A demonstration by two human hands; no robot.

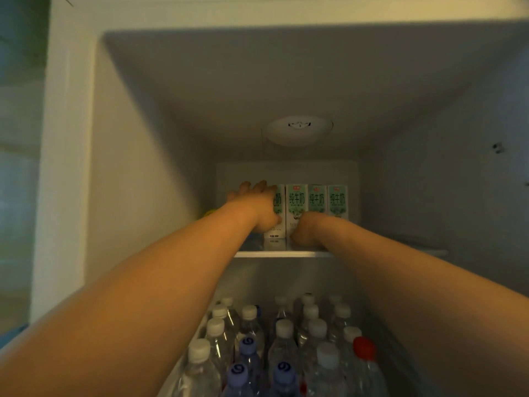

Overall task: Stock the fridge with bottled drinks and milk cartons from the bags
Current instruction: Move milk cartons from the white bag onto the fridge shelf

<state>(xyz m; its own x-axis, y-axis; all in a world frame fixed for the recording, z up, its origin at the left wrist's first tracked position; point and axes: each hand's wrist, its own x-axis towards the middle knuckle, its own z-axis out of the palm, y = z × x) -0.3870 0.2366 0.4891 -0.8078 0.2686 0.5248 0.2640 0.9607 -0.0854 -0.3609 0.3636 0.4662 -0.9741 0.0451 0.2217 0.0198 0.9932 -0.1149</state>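
Head view. Both my arms reach into the top compartment of the fridge.

1. Four milk cartons stand upright in a row at the back of the glass shelf, side by side. Each white-and-green face reads "纯牛奶"; the smaller print is too blurred to read.
2. My left hand covers the left part of the leftmost carton, fingers stretched up beside its top. I cannot tell whether it grips.
3. My right hand is curled low against the foot of the second carton. I cannot tell what it holds.
4. Below the shelf, water bottles stand packed in rows: mostly white caps, three blue caps with a swirl mark, and one red cap.
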